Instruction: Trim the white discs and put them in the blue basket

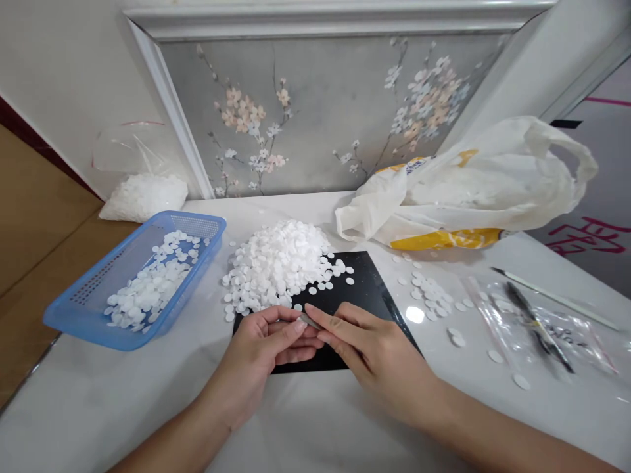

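Observation:
My left hand (273,338) and my right hand (367,338) meet over a black board (379,305). Pinched between their fingertips is a small flat greyish piece (310,321), partly covered by the fingers, so its exact kind does not show. My left thumb presses on it from one side, while my right thumb and fingers close on it from the other. Just beyond the hands lies a large heap of small white discs (280,263), spilling over the board's far left part. A few loose discs rest on the board near my right fingers.
At left stands a blue plastic basket (93,272) with white discs inside. Behind it sits a clear bag of white pieces (145,197). A white-and-yellow plastic bag (463,190) lies at back right. Scattered discs (431,295), a pen (539,325) and a clear zip bag (497,325) are at right.

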Demonstrator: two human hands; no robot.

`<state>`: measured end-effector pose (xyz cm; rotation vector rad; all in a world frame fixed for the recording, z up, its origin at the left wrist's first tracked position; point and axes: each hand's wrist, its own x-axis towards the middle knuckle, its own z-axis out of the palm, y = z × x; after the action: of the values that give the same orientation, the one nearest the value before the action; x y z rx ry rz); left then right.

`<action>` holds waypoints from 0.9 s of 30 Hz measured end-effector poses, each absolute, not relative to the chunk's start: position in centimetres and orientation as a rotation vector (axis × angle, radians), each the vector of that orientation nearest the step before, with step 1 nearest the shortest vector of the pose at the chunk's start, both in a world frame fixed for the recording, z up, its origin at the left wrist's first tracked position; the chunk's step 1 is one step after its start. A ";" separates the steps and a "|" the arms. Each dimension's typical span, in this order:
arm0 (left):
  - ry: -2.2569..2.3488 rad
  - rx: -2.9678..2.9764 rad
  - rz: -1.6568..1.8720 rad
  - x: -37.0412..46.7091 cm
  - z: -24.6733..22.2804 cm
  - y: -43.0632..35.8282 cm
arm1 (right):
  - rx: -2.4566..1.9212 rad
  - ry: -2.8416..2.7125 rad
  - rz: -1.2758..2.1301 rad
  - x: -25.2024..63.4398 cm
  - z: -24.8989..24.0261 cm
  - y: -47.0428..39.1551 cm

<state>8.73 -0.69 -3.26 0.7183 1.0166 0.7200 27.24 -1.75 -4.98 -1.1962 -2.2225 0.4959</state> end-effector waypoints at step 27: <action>1.031 0.525 0.800 8.7 -3.3 -0.6 | -1.134 -2.139 0.471 26.7 -5.1 -1.8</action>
<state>8.70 -0.61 -3.34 0.5253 1.0313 0.7997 26.73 -1.78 -5.11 -1.1337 -2.1393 0.4713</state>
